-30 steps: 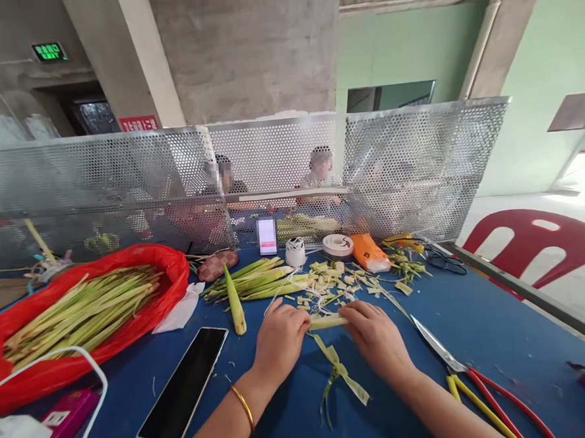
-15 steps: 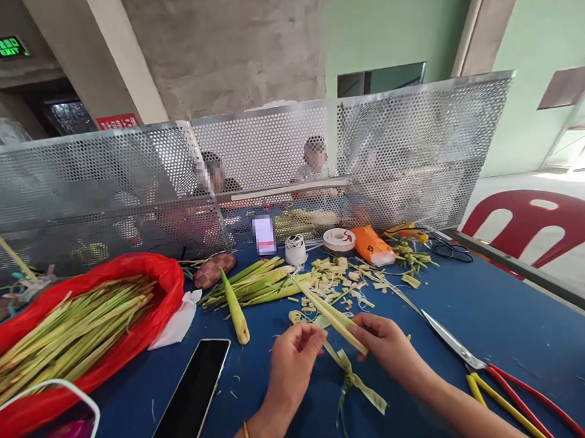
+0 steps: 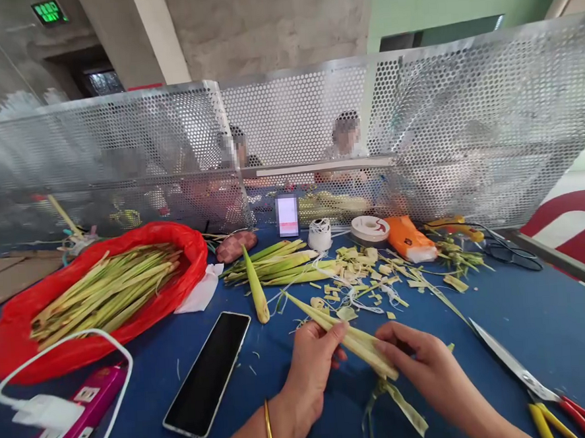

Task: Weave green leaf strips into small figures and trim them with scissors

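At left, a red plastic bag [image 3: 192, 248] of stalks [image 3: 109, 296]; then the smartphone [image 3: 207, 376]; blue tabletop [image 3: 267, 372] parts its right edge from the left hand [image 3: 311, 363], whose fingers pinch the green husk [image 3: 362, 347]; it slants far-left to near-right, the right hand [image 3: 423, 360] grasping its near end; then tabletop and, right, the scissors [image 3: 533, 384].

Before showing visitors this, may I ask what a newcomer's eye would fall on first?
Probably the bright red bag of green stalks at left. Next, perhaps, the left hand and right hand holding a pale leafy piece below centre, then the scissors at lower right.
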Tool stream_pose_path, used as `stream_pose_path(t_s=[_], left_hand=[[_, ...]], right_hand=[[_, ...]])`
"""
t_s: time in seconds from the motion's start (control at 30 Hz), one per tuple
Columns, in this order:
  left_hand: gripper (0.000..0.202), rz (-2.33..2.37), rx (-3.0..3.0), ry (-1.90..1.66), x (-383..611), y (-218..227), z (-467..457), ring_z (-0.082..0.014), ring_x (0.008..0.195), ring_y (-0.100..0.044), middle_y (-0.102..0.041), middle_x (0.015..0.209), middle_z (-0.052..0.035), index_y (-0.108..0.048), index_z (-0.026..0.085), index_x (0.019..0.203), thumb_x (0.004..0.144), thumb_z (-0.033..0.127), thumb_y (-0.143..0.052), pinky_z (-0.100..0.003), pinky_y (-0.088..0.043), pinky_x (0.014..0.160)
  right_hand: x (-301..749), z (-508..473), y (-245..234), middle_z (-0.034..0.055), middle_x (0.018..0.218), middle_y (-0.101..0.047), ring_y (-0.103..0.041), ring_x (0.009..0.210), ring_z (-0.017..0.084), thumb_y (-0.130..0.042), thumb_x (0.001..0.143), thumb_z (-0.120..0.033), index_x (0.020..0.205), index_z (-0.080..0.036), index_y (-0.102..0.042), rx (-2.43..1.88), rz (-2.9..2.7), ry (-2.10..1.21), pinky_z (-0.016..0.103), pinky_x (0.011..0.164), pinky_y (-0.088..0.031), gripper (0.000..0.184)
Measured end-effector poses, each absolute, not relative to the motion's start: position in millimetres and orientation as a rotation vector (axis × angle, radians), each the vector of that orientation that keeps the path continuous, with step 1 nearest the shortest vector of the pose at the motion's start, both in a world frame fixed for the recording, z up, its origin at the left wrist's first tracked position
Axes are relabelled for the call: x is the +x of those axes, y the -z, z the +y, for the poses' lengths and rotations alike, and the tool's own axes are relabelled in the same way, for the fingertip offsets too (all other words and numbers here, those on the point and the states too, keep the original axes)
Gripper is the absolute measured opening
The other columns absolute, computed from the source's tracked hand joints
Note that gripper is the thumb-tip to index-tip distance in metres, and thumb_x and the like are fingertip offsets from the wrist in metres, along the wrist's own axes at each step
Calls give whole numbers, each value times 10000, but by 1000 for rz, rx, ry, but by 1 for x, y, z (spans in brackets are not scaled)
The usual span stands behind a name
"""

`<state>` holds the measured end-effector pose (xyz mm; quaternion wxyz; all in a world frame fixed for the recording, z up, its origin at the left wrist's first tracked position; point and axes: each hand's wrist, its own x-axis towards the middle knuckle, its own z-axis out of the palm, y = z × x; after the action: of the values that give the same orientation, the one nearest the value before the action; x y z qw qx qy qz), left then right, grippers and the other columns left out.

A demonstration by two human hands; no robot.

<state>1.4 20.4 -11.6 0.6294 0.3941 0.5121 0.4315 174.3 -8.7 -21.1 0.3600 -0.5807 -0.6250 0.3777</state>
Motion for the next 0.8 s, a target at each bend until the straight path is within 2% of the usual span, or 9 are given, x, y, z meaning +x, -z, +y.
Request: stream_pose_path(t_s=[0.1,0.23,0.3,0.4,0.53,0.7,0.8], left_hand=[[317,1107,1032,-907,2,6,19,-116,558,-571,-681,724,-32,-692,139,849,664,395,-710,-207,-378,498],[253,1406,1370,-851,-15,2,35,-130,477,-537,-634,561,-16,-663,164,643,738,396,-634,-240,-384,499],[281,1552,1490,-982,-27,2,47,-138,501,-546,-632,555,-13,-647,181,627,782,408,-589,-242,-378,515],[300,1521,1430,-1085,-35,2,56,-129,489,-527,-616,551,-6,-628,183,645,792,439,-580,-233,-373,496],[318,1267,1330,-974,-19,2,44,-91,449,-484,-634,619,-14,-639,157,700,786,459,-588,-217,-366,466],[436,1124,1164,-799,2,0,21,-118,524,-557,-684,787,-53,-631,130,1000,700,443,-681,-191,-308,381],[411,1095,1143,-791,6,0,15,-127,594,-582,-688,793,-51,-633,126,980,649,347,-736,-178,-339,408]], right_hand=[[181,-3,25,-14,598,-520,-453,556,139,-560,793,-559,715,-191,-626,-1504,-1446,-1010,234,498,-372,382],[194,7,30,-10,601,-554,-475,542,142,-667,664,-600,741,-193,-651,-1581,-1179,-926,239,495,-393,415],[196,10,31,-17,585,-552,-476,527,135,-703,624,-605,753,-191,-667,-1585,-1078,-928,241,499,-394,435],[192,9,29,-4,626,-598,-523,542,145,-747,577,-616,798,-186,-701,-1515,-983,-1026,255,539,-439,487],[179,2,19,21,700,-664,-576,584,155,-758,622,-588,861,-183,-734,-1394,-1025,-1170,267,606,-487,471],[165,-7,9,40,803,-717,-624,626,156,-750,701,-508,870,-189,-737,-1244,-1127,-1271,259,621,-508,361],[159,-11,7,47,779,-725,-650,673,175,-768,697,-471,848,-182,-723,-1179,-1144,-1353,263,640,-526,330]])
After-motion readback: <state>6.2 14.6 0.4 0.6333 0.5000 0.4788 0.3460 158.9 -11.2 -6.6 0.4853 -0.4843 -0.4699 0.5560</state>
